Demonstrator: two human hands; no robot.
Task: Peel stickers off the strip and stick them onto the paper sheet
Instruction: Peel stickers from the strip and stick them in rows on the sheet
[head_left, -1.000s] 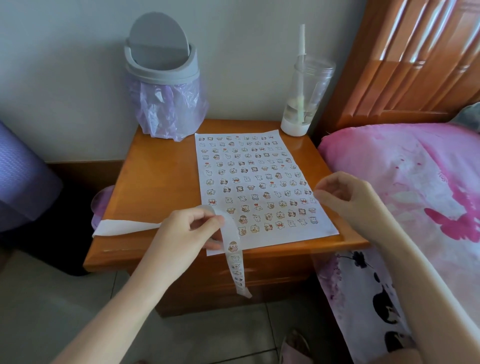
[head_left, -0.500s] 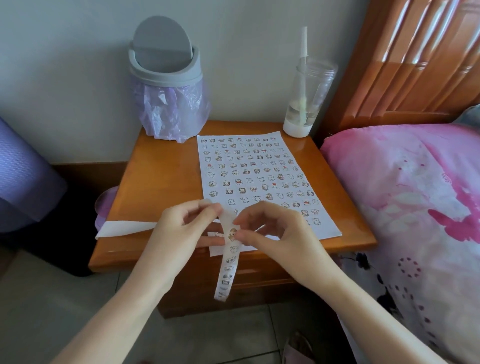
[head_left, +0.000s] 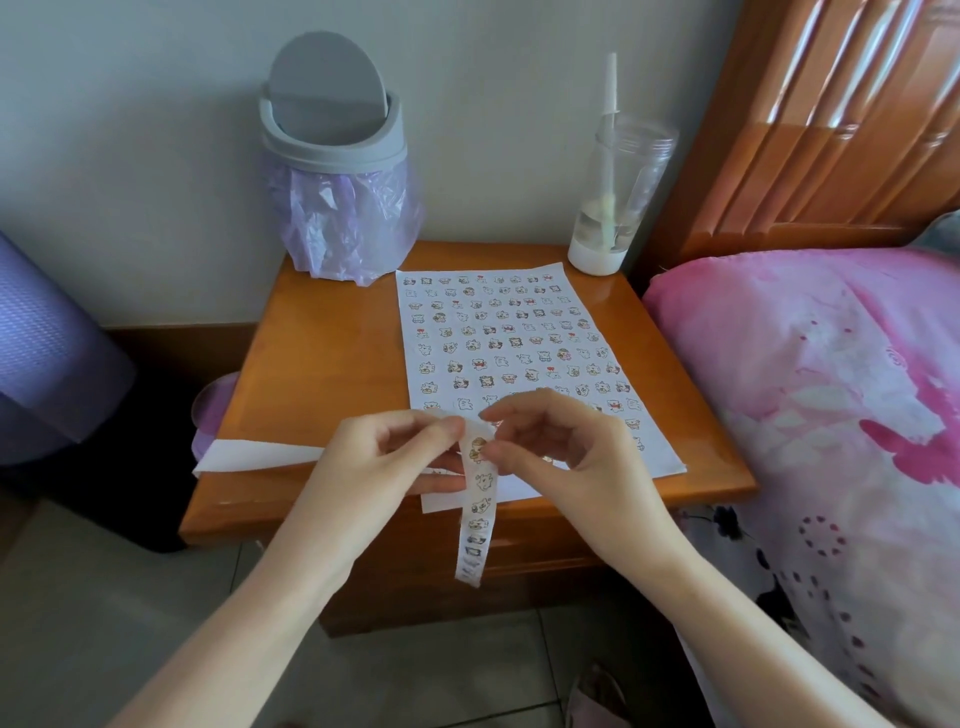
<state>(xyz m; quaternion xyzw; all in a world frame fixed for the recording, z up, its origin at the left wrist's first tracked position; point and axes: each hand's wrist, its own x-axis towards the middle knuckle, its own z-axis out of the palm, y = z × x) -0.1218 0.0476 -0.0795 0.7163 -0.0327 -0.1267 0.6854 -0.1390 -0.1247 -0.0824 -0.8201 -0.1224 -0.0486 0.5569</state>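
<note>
**Sticker strip (head_left: 475, 519) pinched by both hands over front edge of nightstand (head_left: 322, 374)**

Both hands work just above the nightstand's front edge, near its middle. The left hand (head_left: 379, 457) has its thumb and forefinger curled, pinching the strip at its upper bend, with the other fingers folded loosely beneath. From that grip the printed part of the strip hangs straight down past the front edge, showing a column of small cartoon stickers. Its bare white tail (head_left: 260, 454) runs off to the left, along the front edge to the front-left corner.

The right hand (head_left: 561, 457) is curled too. Its thumb and forefinger close on the strip's right side at the topmost sticker (head_left: 478, 448). Whether that sticker has lifted from the backing cannot be told.

The paper sheet (head_left: 519, 338) lies flat on the right half of the top, reaching from the back edge to the front edge. Rows of small stickers cover most of it, and the hands hide its nearest part.

A grey swing-lid bin (head_left: 332, 140) with a purple liner (head_left: 348, 228) stands at the back-left corner. A clear cup (head_left: 618, 197) with a straw stands at the back-right corner, just beside the sheet's far corner. A pink bedcover (head_left: 805, 389) and a wooden headboard (head_left: 831, 130) are to the right of the nightstand.
</note>
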